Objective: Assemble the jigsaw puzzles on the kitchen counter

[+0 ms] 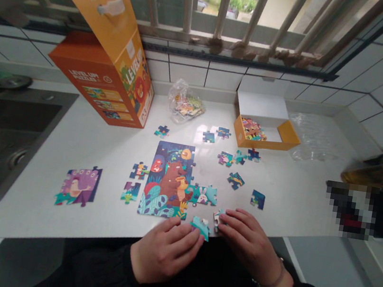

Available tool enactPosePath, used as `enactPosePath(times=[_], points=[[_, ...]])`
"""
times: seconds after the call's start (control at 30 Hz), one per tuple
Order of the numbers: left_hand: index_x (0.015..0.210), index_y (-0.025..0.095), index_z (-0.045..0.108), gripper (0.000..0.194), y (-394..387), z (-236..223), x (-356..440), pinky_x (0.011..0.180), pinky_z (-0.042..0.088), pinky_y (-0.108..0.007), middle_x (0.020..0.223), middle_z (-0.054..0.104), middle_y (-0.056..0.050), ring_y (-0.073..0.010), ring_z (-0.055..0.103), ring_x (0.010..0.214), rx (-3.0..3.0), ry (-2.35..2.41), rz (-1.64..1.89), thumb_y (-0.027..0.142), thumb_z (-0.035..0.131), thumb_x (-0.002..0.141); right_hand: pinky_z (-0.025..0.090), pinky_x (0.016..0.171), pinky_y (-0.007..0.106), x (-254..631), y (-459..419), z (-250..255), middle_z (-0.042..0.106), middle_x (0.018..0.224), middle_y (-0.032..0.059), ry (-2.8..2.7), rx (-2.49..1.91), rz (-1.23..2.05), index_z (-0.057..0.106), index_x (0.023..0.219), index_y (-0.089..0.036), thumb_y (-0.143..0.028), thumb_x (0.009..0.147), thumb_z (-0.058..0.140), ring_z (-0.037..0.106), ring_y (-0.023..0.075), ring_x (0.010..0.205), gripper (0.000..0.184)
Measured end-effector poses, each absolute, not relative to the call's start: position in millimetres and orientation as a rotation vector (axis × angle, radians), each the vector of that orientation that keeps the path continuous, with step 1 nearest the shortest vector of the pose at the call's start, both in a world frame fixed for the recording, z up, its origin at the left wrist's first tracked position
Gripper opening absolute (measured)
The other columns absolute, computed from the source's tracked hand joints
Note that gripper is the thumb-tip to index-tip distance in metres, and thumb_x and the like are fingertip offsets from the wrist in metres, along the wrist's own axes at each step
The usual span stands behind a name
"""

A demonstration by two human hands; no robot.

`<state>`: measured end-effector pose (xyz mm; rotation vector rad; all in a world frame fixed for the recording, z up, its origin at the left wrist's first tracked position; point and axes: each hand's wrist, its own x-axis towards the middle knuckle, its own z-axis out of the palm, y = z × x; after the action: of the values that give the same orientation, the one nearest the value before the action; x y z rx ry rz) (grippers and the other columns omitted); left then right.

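At the counter's front edge my left hand point(168, 251) is closed, with a teal puzzle piece point(200, 227) at its fingertips. Close by on the right, my right hand point(251, 244) has its fingers bent over another puzzle piece point(216, 220), mostly pale, which they partly cover. Just beyond both hands lies a partly joined puzzle point(167, 180) with a brown bear and a fox. A joined strip with a white rabbit point(203, 194) sticks out from its lower right side. Two loose pieces, one with a frog point(130, 193), rest left of it.
A joined purple section point(80, 185) lies at the left, near the sink point(37, 149). Several loose pieces point(235, 180) are spread to the right. Behind stand a tall orange puzzle box point(114, 84), a plastic bag of pieces point(186, 104) and an open yellow box point(266, 144).
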<state>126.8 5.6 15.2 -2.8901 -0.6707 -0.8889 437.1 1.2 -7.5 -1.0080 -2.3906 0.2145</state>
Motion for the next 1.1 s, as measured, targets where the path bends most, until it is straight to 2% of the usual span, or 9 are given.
enactPosePath(times=[0.17,0.37,0.5,0.6,0.67,0.77,0.87,1.1], points=[[0.128,0.009,0.075,0.029,14.4,21.7,117.2,0.091,0.063,-0.038,0.116,0.083,-0.011,-0.0231,0.077,0.104,-2.850,-0.721,-0.948,0.008,0.055,0.108,0.057,0.116,0.060,427.3,-2.1,-0.4,0.078,0.138,0.0077,-2.366,-1.065,0.161,0.072,0.135,-0.027,-0.016,0.103,0.071,0.069,0.0300,0.135,0.034],[0.121,0.006,0.074,0.025,17.0,16.7,125.0,0.086,0.070,-0.040,0.111,0.083,-0.015,-0.0254,0.080,0.100,-2.844,-0.818,-1.009,0.005,0.054,0.107,0.051,0.122,0.054,390.3,1.0,9.6,0.076,0.143,0.0066,-2.397,-1.031,0.154,0.071,0.137,-0.026,-0.021,0.106,0.068,0.067,0.0277,0.135,0.031],[0.124,0.005,0.072,0.026,15.3,13.8,124.6,0.083,0.072,-0.041,0.108,0.082,-0.017,-0.0262,0.080,0.098,-2.873,-0.862,-0.966,0.006,0.052,0.108,0.049,0.121,0.051,376.7,8.7,8.0,0.078,0.139,0.0064,-2.408,-1.053,0.164,0.073,0.134,-0.026,-0.024,0.108,0.066,0.070,0.0266,0.128,0.027],[0.128,0.006,0.071,0.028,14.1,11.2,121.1,0.086,0.072,-0.041,0.113,0.081,-0.017,-0.0259,0.079,0.104,-2.894,-0.878,-0.933,0.007,0.051,0.109,0.047,0.121,0.051,375.4,10.6,6.5,0.078,0.138,0.0069,-2.426,-1.052,0.187,0.074,0.134,-0.025,-0.021,0.108,0.065,0.070,0.0264,0.127,0.028],[0.129,0.006,0.071,0.028,13.5,9.3,119.2,0.091,0.071,-0.042,0.118,0.081,-0.017,-0.0262,0.078,0.109,-2.899,-0.866,-0.924,0.006,0.053,0.108,0.045,0.122,0.052,376.4,10.3,6.7,0.078,0.138,0.0069,-2.439,-1.047,0.196,0.074,0.133,-0.025,-0.019,0.108,0.062,0.069,0.0263,0.126,0.028],[0.127,0.008,0.074,0.024,13.0,7.3,118.0,0.099,0.068,-0.046,0.122,0.082,-0.015,-0.0277,0.077,0.113,-2.860,-0.944,-0.947,0.010,0.065,0.105,0.045,0.121,0.053,377.2,9.8,9.1,0.078,0.136,0.0062,-2.444,-1.062,0.197,0.075,0.131,-0.024,-0.020,0.111,0.059,0.069,0.0264,0.124,0.026],[0.127,0.011,0.075,0.025,13.5,7.3,118.1,0.101,0.066,-0.048,0.122,0.082,-0.013,-0.0279,0.077,0.112,-2.823,-1.083,-0.980,0.014,0.073,0.102,0.046,0.121,0.052,375.6,10.4,11.8,0.079,0.133,0.0061,-2.439,-1.077,0.188,0.076,0.128,-0.025,-0.022,0.111,0.059,0.070,0.0257,0.122,0.024],[0.126,0.012,0.075,0.023,14.9,9.9,117.1,0.095,0.065,-0.047,0.119,0.082,-0.012,-0.0280,0.076,0.107,-2.873,-1.173,-0.933,0.012,0.071,0.103,0.050,0.121,0.053,371.1,15.6,9.6,0.080,0.130,0.0074,-2.420,-1.050,0.196,0.075,0.127,-0.023,-0.020,0.110,0.060,0.072,0.0253,0.123,0.022]])
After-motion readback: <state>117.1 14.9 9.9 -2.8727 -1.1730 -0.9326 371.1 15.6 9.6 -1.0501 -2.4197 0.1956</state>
